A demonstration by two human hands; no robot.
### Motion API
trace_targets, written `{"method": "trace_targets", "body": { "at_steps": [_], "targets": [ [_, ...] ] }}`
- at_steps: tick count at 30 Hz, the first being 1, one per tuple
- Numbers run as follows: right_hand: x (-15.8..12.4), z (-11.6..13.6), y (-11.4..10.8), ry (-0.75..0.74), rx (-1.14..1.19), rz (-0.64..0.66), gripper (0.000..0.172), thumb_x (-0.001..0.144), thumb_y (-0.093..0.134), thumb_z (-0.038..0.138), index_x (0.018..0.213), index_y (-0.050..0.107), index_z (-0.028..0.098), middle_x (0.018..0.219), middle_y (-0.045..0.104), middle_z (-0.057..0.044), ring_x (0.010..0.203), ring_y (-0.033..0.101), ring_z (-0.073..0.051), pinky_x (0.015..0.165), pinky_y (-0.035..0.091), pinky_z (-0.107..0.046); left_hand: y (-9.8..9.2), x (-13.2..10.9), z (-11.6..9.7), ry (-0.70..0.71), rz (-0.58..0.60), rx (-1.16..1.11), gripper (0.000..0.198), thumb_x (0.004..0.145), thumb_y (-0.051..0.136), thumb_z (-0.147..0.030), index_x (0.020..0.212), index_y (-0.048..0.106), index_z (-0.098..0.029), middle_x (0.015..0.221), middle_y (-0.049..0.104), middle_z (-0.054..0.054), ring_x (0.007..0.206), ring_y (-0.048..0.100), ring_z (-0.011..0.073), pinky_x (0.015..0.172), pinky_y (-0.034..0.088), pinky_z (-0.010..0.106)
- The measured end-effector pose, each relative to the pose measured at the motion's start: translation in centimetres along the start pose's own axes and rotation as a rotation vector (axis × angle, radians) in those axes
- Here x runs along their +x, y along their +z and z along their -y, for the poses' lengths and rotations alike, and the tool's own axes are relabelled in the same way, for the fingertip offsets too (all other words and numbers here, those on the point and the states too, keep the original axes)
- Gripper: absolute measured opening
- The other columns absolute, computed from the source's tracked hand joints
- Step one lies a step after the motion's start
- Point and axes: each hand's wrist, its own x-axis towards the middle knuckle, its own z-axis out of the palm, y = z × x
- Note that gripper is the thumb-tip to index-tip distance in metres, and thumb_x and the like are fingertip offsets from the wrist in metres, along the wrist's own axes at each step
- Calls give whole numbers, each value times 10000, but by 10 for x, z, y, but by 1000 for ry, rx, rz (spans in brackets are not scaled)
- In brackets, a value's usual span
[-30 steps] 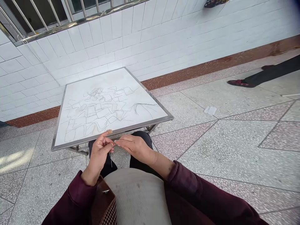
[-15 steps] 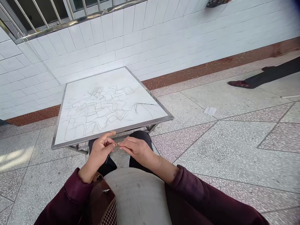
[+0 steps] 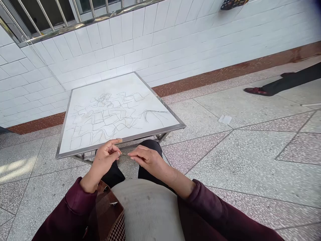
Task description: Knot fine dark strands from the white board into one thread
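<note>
Below the near edge of the low table [image 3: 175,126], over the person's lap, the left hand [image 3: 105,160] and the right hand [image 3: 146,158] meet fingertip to fingertip. Each hand is pinched shut, thumb against forefinger, on a fine dark strand [image 3: 123,154] that runs in a short, nearly level line between them; whether it is thread or hair cannot be told at this size. The left hand's fingers [image 3: 115,141] curl above the pinch, one of them lifted clear. The right hand lies flatter, knuckles up, its wrist coming out of a maroon sleeve [image 3: 208,204]. On the white tabletop lies a tangle of thin dark strands [image 3: 105,117] spread in loops and zigzags, with a looser tuft [image 3: 152,114] toward its right side. The table stands on a speckled floor [image 3: 250,160] beside a white tiled wall [image 3: 163,36]. Well apart on the right, another person's dark trouser leg [image 3: 293,78] and red shoe [image 3: 254,90] stretch across the floor, and a scrap of white paper [image 3: 225,119] lies between them and the table
</note>
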Motion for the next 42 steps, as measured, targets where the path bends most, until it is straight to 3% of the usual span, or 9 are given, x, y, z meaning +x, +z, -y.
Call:
{"method": "trace_targets", "body": {
  "at_steps": [4, 8, 12, 14, 18, 25, 31, 35, 42],
  "targets": [
    [-6, 0, -6, 55, 75, 61, 151, 943, 567, 239, 983, 711, 224, 822, 681, -42, 747, 643, -158, 671, 529, -270, -4, -3, 1, -3, -14, 9, 407, 767, 651, -200, 1174, 641, -182, 738, 623, -5, 689, 559, 130, 644, 456, 254],
    [-11, 2, -14, 211, 196, 133, 164, 935, 567, 282, 931, 716, 213, 789, 649, -27, 611, 604, -119, 566, 505, -237, -12, -3, -3, -16, -34, 24, 420, 749, 655, -211, 1167, 635, -177, 727, 622, -9, 666, 555, 129, 630, 460, 259],
    [-3, 8, -15, 245, 262, 206, 177, 892, 615, 283, 1038, 695, 223, 856, 656, -29, 666, 615, -125, 580, 509, -232, -13, 1, -16, -31, 19, 80, 465, 723, 661, -208, 1185, 627, -176, 732, 623, -8, 665, 562, 138, 623, 479, 271],
    [5, 12, -10, 251, 307, 173, 205, 867, 641, 303, 1050, 687, 224, 875, 664, -32, 661, 611, -127, 566, 509, -232, -8, 5, -22, -35, 65, 94, 471, 728, 660, -203, 1198, 628, -187, 745, 624, -10, 663, 563, 131, 631, 485, 270],
    [16, 18, 0, 387, 377, -15, 148, 873, 602, 344, 868, 666, 211, 685, 592, 12, 496, 523, -97, 448, 457, -209, 1, 10, -33, -15, 87, 18, 489, 772, 674, -259, 1251, 597, -196, 781, 645, 3, 715, 596, 138, 661, 512, 267],
    [16, 21, -5, 608, 414, -247, 209, 825, 614, 405, 860, 636, 200, 611, 527, 34, 455, 492, -99, 397, 457, -211, 1, 4, -33, 7, -104, -136, 554, 851, 636, -442, 1318, 538, -163, 895, 692, 62, 760, 613, 147, 694, 540, 284],
    [13, 19, -3, 608, 401, -272, 239, 834, 609, 430, 883, 649, 200, 640, 550, 17, 469, 517, -108, 403, 456, -222, 4, 4, -20, 39, -155, -58, 505, 894, 570, -477, 1293, 572, -168, 922, 706, 79, 843, 643, 182, 751, 528, 312],
    [9, 17, 2, 538, 319, -253, 219, 865, 599, 416, 895, 662, 208, 653, 580, -4, 498, 540, -127, 429, 470, -239, 5, 4, -19, 129, -188, 142, 406, 886, 604, -372, 1262, 613, -219, 947, 727, 57, 915, 657, 199, 850, 487, 326],
    [5, 15, 9, 355, 177, -177, 147, 911, 575, 335, 937, 676, 232, 752, 640, -25, 550, 568, -130, 461, 480, -235, 17, 5, -19, 216, -109, 284, 346, 844, 624, -211, 1181, 678, -269, 858, 743, 12, 895, 666, 198, 881, 465, 329]
  ]
}}
